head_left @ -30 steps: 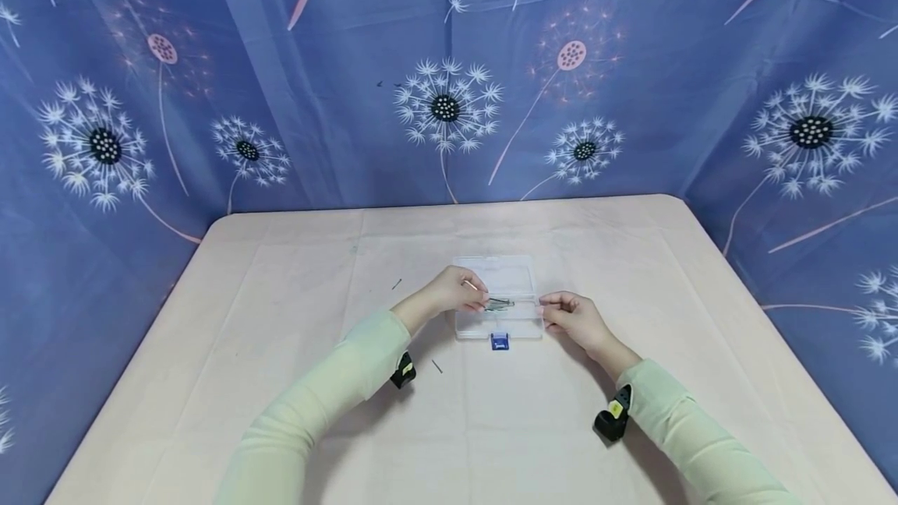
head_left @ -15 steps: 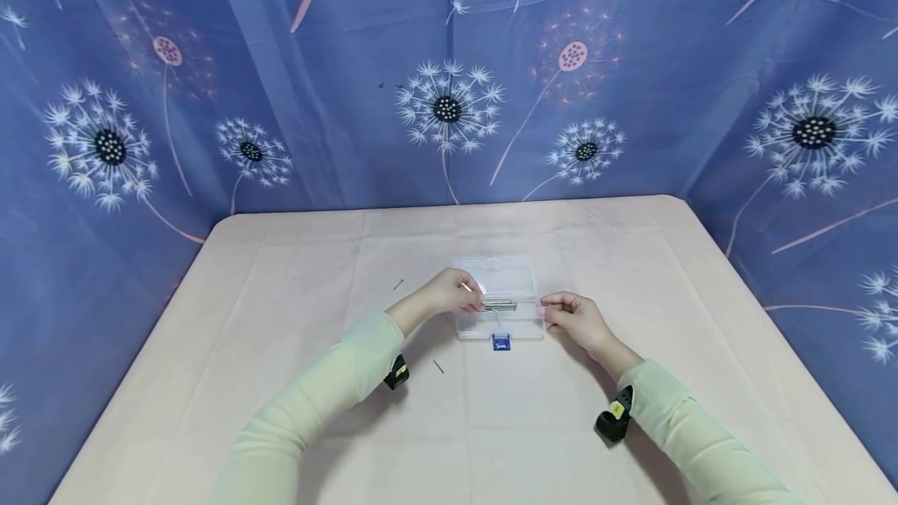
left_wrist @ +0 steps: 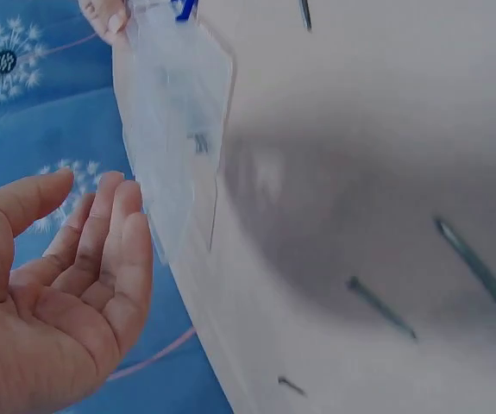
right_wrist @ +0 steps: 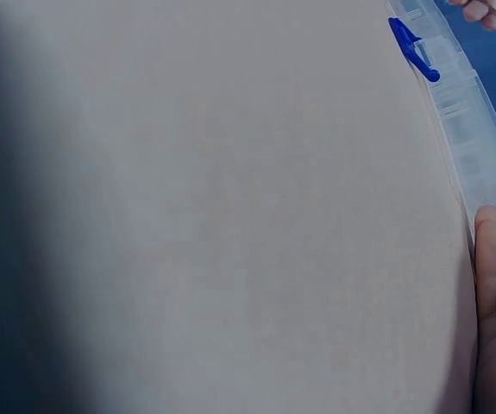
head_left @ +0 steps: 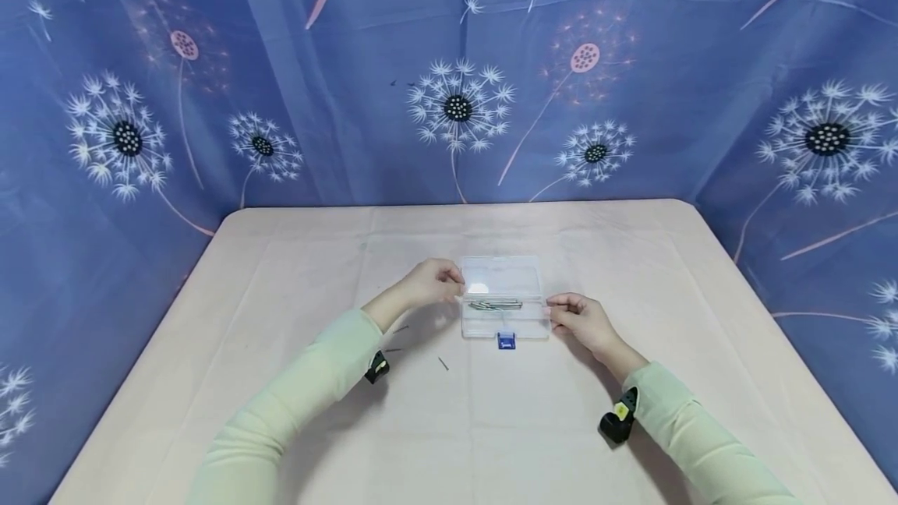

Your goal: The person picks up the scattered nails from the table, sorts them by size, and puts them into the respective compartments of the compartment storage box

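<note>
A clear plastic box [head_left: 501, 326] with a blue latch [head_left: 507, 341] stands with its lid [head_left: 500, 275] raised. Several nails [head_left: 495, 305] lie lengthwise in its rear compartment. At the box's left end is my left hand [head_left: 429, 283]; in the left wrist view the palm of that hand [left_wrist: 66, 302] is bare, its fingers loosely bent and the thumb apart. My right hand [head_left: 585, 324] pinches the box's right end, and in the right wrist view its fingers [right_wrist: 492, 267] lie against the box wall [right_wrist: 476, 164].
Loose nails lie on the pale tabletop [head_left: 519, 427]: one nail [head_left: 443, 363] in front of the box, others near the left wrist. In the left wrist view a nail [left_wrist: 476, 266] lies beside a thinner nail [left_wrist: 381, 306]. A blue patterned cloth [head_left: 351, 100] hangs behind.
My left hand has let go of the nails and moved left out of the box, uncovering them in the rear compartment. My right hand remains at the box's right end.
</note>
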